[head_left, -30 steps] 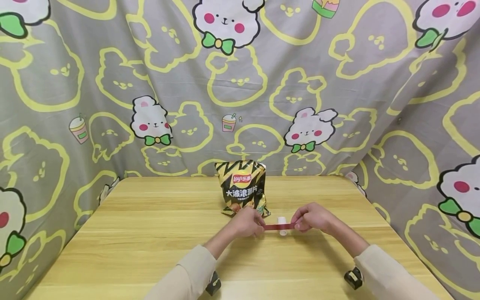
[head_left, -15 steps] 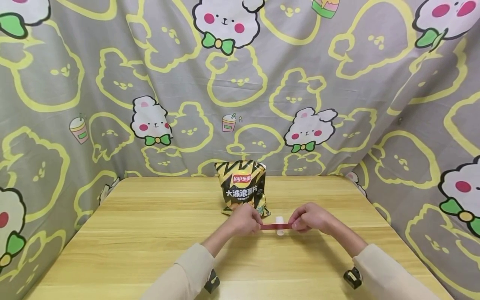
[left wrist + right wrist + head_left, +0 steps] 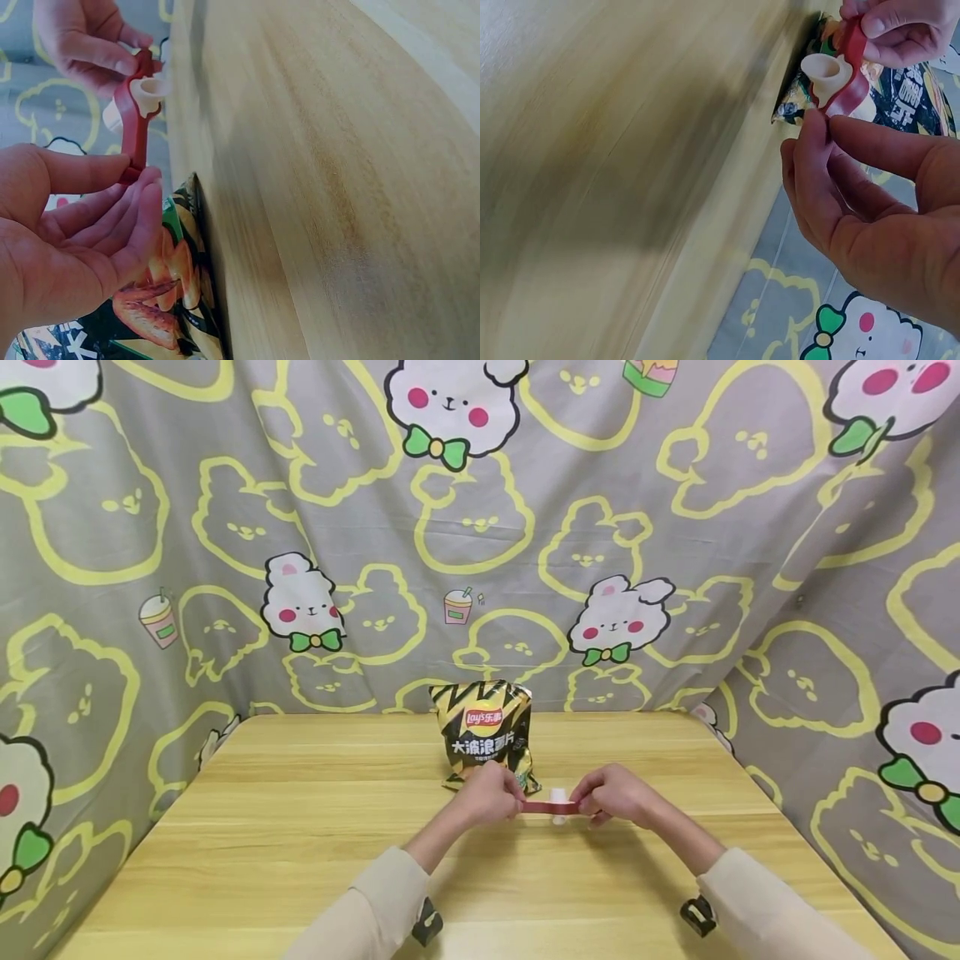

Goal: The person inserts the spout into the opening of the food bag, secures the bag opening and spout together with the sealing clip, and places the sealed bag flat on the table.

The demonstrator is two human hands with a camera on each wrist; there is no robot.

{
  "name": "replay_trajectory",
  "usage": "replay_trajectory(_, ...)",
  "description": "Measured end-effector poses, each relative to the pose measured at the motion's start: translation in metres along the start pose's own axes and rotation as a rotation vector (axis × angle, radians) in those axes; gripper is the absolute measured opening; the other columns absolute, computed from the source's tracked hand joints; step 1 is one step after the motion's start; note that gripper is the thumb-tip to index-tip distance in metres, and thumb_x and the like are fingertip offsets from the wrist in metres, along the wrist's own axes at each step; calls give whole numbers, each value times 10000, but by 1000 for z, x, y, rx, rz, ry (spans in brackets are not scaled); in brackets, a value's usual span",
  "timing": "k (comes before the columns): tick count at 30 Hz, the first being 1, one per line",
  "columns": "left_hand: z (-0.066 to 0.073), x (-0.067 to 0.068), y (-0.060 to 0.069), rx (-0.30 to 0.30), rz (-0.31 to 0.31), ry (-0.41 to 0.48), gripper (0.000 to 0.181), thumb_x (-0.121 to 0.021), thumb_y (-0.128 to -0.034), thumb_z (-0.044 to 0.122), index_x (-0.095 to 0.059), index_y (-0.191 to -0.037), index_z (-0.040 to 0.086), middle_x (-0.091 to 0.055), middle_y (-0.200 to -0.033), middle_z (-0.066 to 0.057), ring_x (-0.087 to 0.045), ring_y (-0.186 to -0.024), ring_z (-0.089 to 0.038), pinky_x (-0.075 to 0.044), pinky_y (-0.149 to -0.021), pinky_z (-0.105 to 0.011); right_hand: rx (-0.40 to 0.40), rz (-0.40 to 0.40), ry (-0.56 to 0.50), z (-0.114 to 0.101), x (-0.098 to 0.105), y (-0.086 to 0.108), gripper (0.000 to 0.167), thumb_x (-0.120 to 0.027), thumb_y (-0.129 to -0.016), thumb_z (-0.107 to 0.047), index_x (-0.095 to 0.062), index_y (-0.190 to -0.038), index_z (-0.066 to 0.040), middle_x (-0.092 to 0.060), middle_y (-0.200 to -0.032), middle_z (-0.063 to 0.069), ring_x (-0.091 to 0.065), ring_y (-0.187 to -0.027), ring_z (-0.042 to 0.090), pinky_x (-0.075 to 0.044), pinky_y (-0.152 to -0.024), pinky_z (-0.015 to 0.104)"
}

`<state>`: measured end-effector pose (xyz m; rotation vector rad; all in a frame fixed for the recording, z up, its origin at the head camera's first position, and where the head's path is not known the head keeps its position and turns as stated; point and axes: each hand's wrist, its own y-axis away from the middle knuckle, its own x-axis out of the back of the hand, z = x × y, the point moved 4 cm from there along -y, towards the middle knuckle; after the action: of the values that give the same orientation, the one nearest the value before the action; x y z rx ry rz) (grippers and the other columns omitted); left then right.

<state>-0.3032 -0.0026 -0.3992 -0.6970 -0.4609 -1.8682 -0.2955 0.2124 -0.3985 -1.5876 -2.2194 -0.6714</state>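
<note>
I've got the red band (image 3: 133, 142), white tube (image 3: 823, 69) attached, between left hand (image 3: 489, 795) and right hand (image 3: 621, 793), each pinching an end. The right has edged closer; I'd judge the band slackened. The grips hide its ends; the left partly covers the chip bag (image 3: 482, 731) beyond.

ok so two hands (image 3: 487, 795) (image 3: 617, 793), one red strip (image 3: 536, 807), one white tube (image 3: 557, 795), one chip bag (image 3: 483, 735), one table (image 3: 285, 827), two sleeves (image 3: 392, 889) (image 3: 757, 893)
</note>
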Motion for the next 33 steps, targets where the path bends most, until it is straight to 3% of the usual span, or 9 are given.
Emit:
replay_trajectory(5,2,3,1,-25,24,3,138,-717,-755,-65,-760,-806,56,-707,-715,-77,-562,-609,-137,-437,-522,-230,7,0,29,-4,-3,-1,181,-685,-829,59,-726,-1002,88,-698,-959,146,-683,-823,243,-625,-682,400)
replay_trajectory(14,1,7,0,-30,49,12,80,-777,-812,-8,-772,-844,65,-721,-732,-1,-597,-657,-123,-455,-624,-260,11,-1,53,-7,-7,-2,216,-723,-826,29,-722,-1032,94,-717,-921,134,-690,-806,233,-625,-696,396)
replay_trajectory(22,-3,7,-1,-32,39,22,157,-803,-783,-43,-781,-895,65,-757,-818,-31,-663,-730,-113,-518,-729,-294,58,37,78,-9,-8,-1,241,-790,-813,-45,-727,-1014,72,-731,-907,99,-665,-771,173,-613,-694,408)
replay_trajectory(33,-4,8,-1,1,43,59,196,-822,-745,-55,-794,-888,77,-767,-808,-25,-690,-726,-125,-548,-714,-298,64,89,101,-10,-11,-3,290,-844,-773,-107,-727,-998,33,-697,-824,61,-588,-665,153,-536,-618,336)
